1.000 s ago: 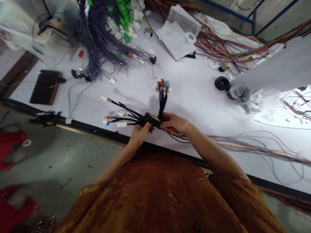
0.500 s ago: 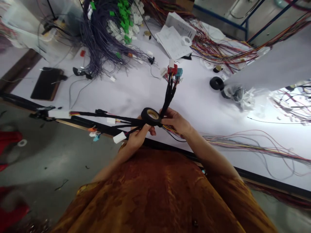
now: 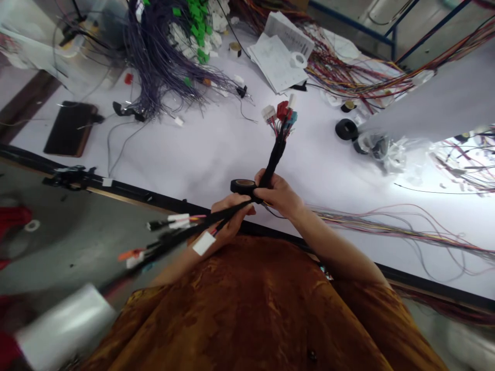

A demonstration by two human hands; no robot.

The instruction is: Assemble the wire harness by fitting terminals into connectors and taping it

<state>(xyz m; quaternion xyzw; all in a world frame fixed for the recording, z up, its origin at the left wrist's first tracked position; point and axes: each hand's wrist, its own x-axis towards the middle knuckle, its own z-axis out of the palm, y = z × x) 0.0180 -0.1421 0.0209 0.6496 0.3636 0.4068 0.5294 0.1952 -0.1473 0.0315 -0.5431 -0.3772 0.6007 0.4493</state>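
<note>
Both my hands meet at the junction of a black-taped wire harness [image 3: 275,157] over the table's front edge. My left hand [image 3: 232,216] is closed around the harness branches, which trail down to the left with white, orange and black connectors. Thumb and fingers of my right hand [image 3: 280,196] pinch the trunk just beside it. A roll of black tape [image 3: 243,185] sits against the junction, between the hands. Beyond my right hand the trunk points away, ending in a red connector [image 3: 283,110], a white connector [image 3: 268,113] and a blue one. Fingertips are partly hidden behind the wires.
Loose thin wires [image 3: 367,224] lie along the table to the right. A dark phone-like slab [image 3: 70,129] is at left, near a bundle of purple wires [image 3: 154,67]. Papers [image 3: 278,62] lie at the back. Another black tape roll [image 3: 346,129] rests at right.
The left branches have swung off the table edge and down toward me. The tape roll has tilted, now showing edge-on. The far connectors have shifted slightly right.
</note>
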